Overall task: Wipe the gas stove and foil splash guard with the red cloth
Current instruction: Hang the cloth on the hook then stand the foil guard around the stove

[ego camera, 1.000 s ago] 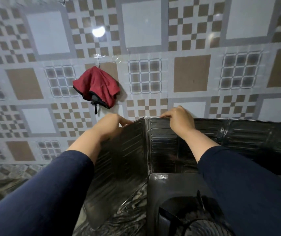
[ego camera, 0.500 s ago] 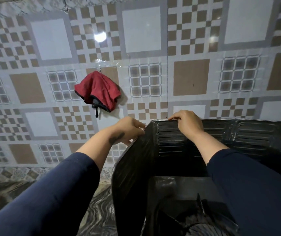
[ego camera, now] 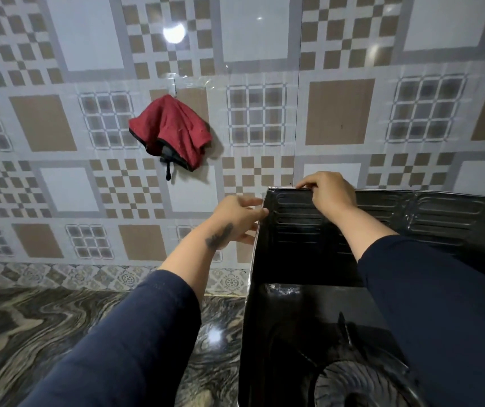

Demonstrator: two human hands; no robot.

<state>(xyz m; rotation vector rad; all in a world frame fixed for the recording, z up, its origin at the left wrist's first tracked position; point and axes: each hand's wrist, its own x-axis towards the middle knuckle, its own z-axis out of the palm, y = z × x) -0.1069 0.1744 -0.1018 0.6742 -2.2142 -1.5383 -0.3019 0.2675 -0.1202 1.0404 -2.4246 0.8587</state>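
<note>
The red cloth (ego camera: 173, 130) hangs from a hook on the tiled wall, up and left of both hands. A dark, ribbed foil splash guard (ego camera: 441, 218) stands around the black gas stove (ego camera: 300, 333) at lower right, its left panel folded upright. My left hand (ego camera: 235, 221) pinches the top of that left panel at the corner. My right hand (ego camera: 329, 195) grips the top edge of the back panel just right of the corner. A burner and pan support show at the bottom, partly hidden by my right sleeve.
A dark marbled countertop (ego camera: 44, 333) spreads to the left of the stove. The patterned tile wall (ego camera: 338, 113) rises right behind the guard. A thin hook with clear tape (ego camera: 174, 83) holds the cloth.
The guard's left panel has swung from lying outward to standing upright beside the stove. Both hands moved right with it, still holding the top edge.
</note>
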